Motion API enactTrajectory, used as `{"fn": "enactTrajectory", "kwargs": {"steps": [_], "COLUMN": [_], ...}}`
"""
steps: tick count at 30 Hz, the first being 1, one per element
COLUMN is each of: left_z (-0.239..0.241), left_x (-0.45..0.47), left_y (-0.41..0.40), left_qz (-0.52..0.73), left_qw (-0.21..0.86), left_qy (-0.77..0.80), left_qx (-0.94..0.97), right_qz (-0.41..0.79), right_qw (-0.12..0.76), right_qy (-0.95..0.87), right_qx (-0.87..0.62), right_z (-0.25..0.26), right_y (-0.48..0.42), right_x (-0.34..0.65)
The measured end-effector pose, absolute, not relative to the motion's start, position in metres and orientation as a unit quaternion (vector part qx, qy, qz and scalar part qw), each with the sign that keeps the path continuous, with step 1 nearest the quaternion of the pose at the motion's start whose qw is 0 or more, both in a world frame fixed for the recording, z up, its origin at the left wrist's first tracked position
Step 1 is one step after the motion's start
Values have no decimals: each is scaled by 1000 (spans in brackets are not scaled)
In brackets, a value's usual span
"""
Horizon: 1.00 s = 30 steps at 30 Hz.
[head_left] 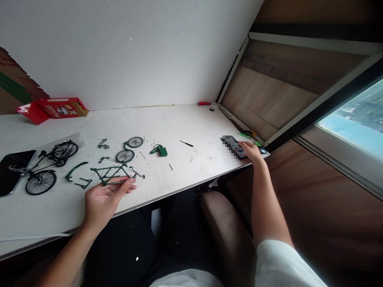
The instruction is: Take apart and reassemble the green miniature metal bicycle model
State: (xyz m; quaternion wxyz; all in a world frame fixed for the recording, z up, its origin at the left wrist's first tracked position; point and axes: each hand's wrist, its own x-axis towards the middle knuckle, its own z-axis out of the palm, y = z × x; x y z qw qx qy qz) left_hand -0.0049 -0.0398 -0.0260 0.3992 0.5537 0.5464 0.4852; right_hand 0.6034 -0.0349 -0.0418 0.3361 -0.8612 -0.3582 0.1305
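Observation:
My left hand lies palm up at the front edge of the white desk, its fingers closed lightly on the green model bicycle frame. Two small spoked wheels lie just beyond the frame, with a green mudguard to the left. My right hand reaches to the desk's right corner and rests its fingers on a phone; I cannot see whether it grips it.
A finished black model bicycle stands at the left beside a dark tablet. A green part, a small screwdriver and loose screws lie mid-desk. Red boxes sit against the wall. A window is at the right.

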Motion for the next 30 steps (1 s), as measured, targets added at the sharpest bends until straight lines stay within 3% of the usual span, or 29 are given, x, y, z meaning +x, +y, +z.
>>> {"fn": "enactTrajectory", "kwargs": {"steps": [30], "left_z": [-28], "left_x": [-7], "left_y": [-40], "left_qz": [487], "left_qw": [409], "left_qy": [548], "left_qx": [544], "right_qz": [117], "right_qw": [365], "right_qy": [-384], "right_qx": [-840], "right_z": [-46], "right_y": [-40], "right_x": [603]}}
